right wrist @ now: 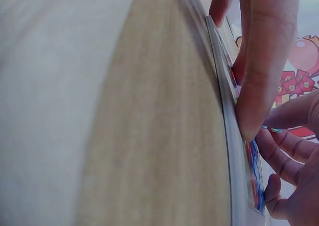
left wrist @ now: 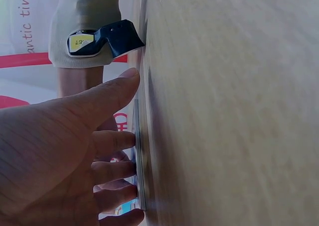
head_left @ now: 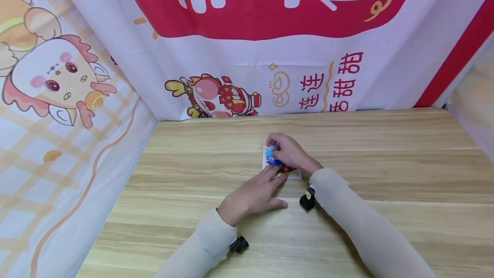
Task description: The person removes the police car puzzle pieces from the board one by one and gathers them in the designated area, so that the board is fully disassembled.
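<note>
A small flat picture board [head_left: 296, 176] with a white border and a blue and red print lies on the table. My left hand [head_left: 252, 194] rests its straight fingertips on the near part of the board, thumb spread to the side. Over the board's far part, my right hand [head_left: 291, 152] pinches a small thin colourful piece [right wrist: 276, 130], seemingly a puzzle piece; its edge shows between the fingers in the right wrist view. Both hands hide much of the print. In the left wrist view, the left hand [left wrist: 55, 141] covers most of the board.
The wood-grain table [head_left: 193, 175] spreads around the board. Behind it hangs a red and white printed cloth [head_left: 239, 55], and a cartoon-print cloth [head_left: 58, 140] lines the left side. Each wrist carries a small black camera [head_left: 307, 200].
</note>
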`<state>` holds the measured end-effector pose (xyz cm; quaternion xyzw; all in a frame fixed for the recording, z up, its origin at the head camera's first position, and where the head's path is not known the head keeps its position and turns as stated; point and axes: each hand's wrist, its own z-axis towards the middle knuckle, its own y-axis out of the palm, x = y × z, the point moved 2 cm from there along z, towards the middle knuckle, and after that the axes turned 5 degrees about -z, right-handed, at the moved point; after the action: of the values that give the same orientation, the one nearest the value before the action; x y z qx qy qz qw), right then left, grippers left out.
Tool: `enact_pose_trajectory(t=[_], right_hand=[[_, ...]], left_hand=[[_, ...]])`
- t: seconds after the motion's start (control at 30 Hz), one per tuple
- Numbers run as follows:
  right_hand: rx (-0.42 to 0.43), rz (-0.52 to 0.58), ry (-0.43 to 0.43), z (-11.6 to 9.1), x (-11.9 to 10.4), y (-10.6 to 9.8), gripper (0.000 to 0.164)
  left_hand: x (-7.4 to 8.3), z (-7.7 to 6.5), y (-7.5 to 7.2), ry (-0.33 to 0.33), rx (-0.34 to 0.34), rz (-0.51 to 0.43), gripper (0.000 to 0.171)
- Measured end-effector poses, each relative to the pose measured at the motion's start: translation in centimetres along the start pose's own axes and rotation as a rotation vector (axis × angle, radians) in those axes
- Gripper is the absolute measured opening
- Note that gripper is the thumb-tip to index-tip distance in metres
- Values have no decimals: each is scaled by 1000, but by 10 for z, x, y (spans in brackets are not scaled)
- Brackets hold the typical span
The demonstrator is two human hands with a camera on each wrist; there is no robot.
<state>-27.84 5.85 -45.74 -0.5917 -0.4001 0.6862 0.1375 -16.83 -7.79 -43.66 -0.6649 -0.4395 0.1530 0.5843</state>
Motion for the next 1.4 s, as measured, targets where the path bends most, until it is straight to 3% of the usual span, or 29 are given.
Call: enact_pose_trajectory(t=[1.07, 1.4], right_hand=[[26, 83, 16, -3, 2, -2, 24], [36, 103, 58, -4, 4, -9, 27]], left_hand=[[-1, 0, 0, 19, 9, 23, 79], [0, -1, 0, 2, 21, 39, 80]])
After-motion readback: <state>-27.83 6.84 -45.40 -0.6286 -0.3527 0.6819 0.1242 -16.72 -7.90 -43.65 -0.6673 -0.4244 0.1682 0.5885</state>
